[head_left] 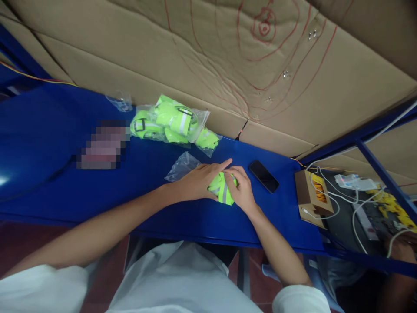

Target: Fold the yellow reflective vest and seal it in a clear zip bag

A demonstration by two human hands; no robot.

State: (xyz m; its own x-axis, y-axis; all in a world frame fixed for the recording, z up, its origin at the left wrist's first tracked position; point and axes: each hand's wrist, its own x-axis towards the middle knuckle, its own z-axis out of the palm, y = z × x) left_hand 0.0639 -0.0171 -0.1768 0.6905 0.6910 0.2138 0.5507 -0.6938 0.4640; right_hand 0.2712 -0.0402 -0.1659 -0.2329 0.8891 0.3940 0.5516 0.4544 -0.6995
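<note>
A folded bundle of neon yellow-green reflective strap (224, 191) with silver stripes lies between my hands over the blue table. My left hand (200, 179) grips its left side, with the index finger stretched out across the top. On the other side, my right hand (243, 188) closes its fingers over the right edge. Just behind my left hand lies a clear plastic bag (183, 166), partly covered by the hand. Farther back, several similar bundles in clear bags (176, 119) are piled against the cardboard, with black buckles showing.
A black phone (263, 176) lies right of my hands on the blue table (156, 169). A pixelated patch (104, 145) covers something at left. At right stand an open cardboard box (309, 195) and white cables (353, 202). Cardboard (208, 56) walls the back. Another person's arm (402, 256) shows lower right.
</note>
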